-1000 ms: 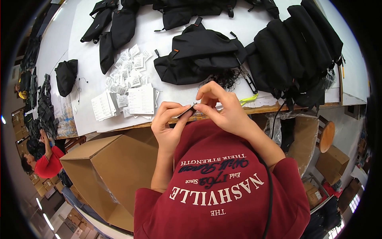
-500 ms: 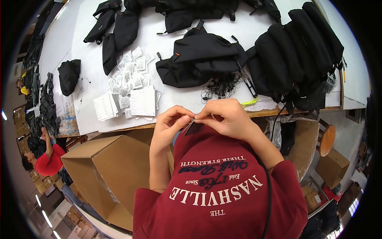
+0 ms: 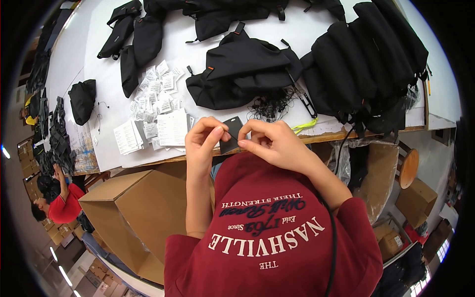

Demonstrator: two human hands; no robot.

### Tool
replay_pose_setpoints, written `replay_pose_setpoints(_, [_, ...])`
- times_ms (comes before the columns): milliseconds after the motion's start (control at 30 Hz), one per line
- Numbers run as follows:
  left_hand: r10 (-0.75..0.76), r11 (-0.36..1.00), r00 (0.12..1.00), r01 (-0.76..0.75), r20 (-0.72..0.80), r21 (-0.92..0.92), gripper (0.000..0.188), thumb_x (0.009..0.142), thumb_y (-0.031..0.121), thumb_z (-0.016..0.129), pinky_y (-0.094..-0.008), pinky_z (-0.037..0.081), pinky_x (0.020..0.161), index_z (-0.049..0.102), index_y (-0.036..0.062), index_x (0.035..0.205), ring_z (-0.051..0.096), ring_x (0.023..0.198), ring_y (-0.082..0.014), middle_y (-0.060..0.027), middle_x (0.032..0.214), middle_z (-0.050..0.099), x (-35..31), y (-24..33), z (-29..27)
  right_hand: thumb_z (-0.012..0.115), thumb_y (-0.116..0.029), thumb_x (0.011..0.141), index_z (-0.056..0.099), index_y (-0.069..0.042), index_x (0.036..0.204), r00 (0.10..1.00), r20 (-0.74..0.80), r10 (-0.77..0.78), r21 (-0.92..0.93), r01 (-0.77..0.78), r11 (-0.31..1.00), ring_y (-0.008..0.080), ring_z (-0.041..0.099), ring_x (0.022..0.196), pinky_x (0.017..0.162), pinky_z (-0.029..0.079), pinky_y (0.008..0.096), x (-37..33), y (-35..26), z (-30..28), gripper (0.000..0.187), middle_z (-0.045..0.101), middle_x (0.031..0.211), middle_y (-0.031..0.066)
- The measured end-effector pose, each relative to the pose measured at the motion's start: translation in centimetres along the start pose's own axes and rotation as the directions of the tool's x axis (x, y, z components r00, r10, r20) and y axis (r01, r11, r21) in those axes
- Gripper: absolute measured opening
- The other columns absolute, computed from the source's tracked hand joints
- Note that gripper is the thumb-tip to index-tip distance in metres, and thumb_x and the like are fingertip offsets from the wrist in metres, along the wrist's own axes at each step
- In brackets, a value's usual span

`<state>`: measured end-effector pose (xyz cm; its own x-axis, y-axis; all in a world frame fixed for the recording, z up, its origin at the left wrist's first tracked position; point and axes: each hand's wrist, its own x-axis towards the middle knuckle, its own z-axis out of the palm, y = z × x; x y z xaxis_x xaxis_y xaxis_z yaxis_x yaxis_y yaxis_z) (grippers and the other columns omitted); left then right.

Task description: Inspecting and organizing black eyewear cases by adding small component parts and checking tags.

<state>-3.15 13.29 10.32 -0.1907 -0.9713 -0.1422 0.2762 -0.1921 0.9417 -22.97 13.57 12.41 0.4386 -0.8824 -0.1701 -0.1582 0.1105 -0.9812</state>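
A small black hang tag (image 3: 230, 125) is between my two hands, close to the front edge of the table. My left hand (image 3: 204, 139) pinches at its left side with thumb and forefinger. What looks like a thin dark string crosses the tag from those fingertips toward the right ones. My right hand (image 3: 271, 142) has thumb and forefinger closed at the tag's right edge. Beyond my hands lie a heap of thin black strings (image 3: 269, 105) and a black bag (image 3: 242, 69) with small orange tabs.
On the white table (image 3: 170, 37) are small white labels (image 3: 157, 89), stacks of white printed cards (image 3: 173, 129), a row of black bags (image 3: 361, 54) and a yellow-green cord (image 3: 306, 125). An open cardboard box (image 3: 133, 213) stands below at left. A person in red (image 3: 65, 203) works farther left.
Both hands have moved slightly apart at the fingertips. The black tag, seen nearly edge-on and lower before, now shows its flat face between them. My view has shifted a little.
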Motion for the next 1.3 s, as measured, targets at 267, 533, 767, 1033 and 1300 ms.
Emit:
replay_pose_setpoints(267, [-0.352,0.935,0.827,0.330,0.438,0.128,0.036,0.100,0.026,0.043,-0.0316,0.034,0.102,0.063,-0.0021,0.110,0.052,0.115,-0.0207,-0.0103,0.117,0.059,2.7,-2.0,0.4,0.064,-0.011,0.087,0.060,-0.003,0.087,0.977,-0.200,-0.080,0.355,0.148,0.923,-0.0002,0.044,0.052,0.049,0.033,0.0194,-0.3,0.1,-1.1,0.009,0.052,0.058,-0.0054])
replay_pose_setpoints(533, [-0.276,0.960,0.857,0.224,0.435,0.168,0.029,0.096,0.026,0.051,-0.0235,0.038,0.077,0.067,0.0021,0.098,0.049,0.086,-0.0082,0.0000,0.090,0.062,4.8,-4.0,0.8,0.061,-0.012,0.089,0.058,-0.002,0.089,0.853,-0.522,0.006,0.512,0.308,0.802,-0.0015,0.040,0.048,0.044,0.027,0.0161,-0.5,0.8,-4.4,0.010,0.054,0.065,-0.0041])
replay_pose_setpoints(767, [-0.067,0.842,0.948,-0.114,0.312,0.527,0.020,0.094,0.021,0.055,-0.0253,0.041,0.077,0.067,0.0045,0.096,0.055,0.084,-0.0133,-0.0036,0.092,0.066,4.4,-3.4,0.8,0.060,-0.009,0.089,0.059,-0.001,0.091,0.820,-0.571,0.037,0.532,0.335,0.778,0.0012,0.041,0.047,0.042,0.025,0.0165,-1.5,0.4,-6.2,0.008,0.057,0.071,-0.0002])
replay_pose_setpoints(1033, [0.353,0.647,0.929,-0.160,-0.108,0.745,0.015,0.088,0.014,0.062,-0.0293,0.044,0.077,0.066,0.0054,0.100,0.058,0.088,-0.0197,-0.0088,0.097,0.064,5.6,-0.4,1.2,0.061,-0.009,0.089,0.062,0.000,0.090,0.839,-0.541,0.056,0.445,0.230,0.866,-0.0013,0.037,0.047,0.043,0.023,0.0165,-1.2,0.3,-5.0,0.010,0.049,0.058,-0.0066])
replay_pose_setpoints(1300, [0.509,0.319,0.861,-0.175,-0.012,0.931,0.022,0.074,0.020,0.077,-0.0382,0.036,0.089,0.066,0.0075,0.089,0.047,0.101,-0.0251,-0.0044,0.102,0.059,7.4,-0.2,-1.5,0.063,-0.010,0.088,0.062,-0.002,0.091,0.922,-0.383,0.052,0.428,0.127,0.895,-0.0013,0.039,0.053,0.048,0.029,0.0178,-1.2,0.0,-3.2,0.009,0.053,0.064,-0.0064])
